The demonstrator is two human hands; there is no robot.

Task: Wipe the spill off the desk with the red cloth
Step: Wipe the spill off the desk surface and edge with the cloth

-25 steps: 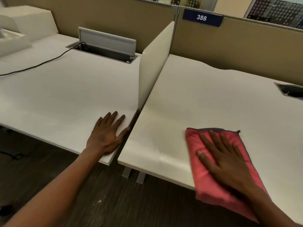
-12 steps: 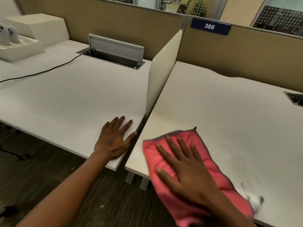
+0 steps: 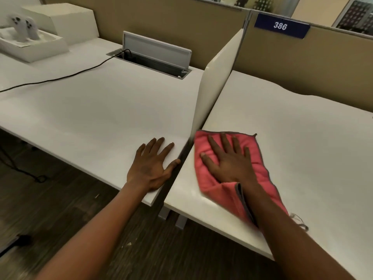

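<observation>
Right hand [image 3: 228, 162] flat with fingers spread on the red cloth [image 3: 260, 174] near the left edge of the surface [image 3: 302, 138], pressing to wipe, grip holding nothing; left hand [image 3: 152, 166] flat on the next desk [image 3: 80, 118], likely for balance.

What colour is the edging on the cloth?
Grey edging on the red cloth, seen in the head view.

Fuzzy pink-red cloth [image 3: 256, 158], smooth matt white desk [image 3: 302, 148], possibly fabric-covered tan partition [image 3: 323, 63]
</observation>
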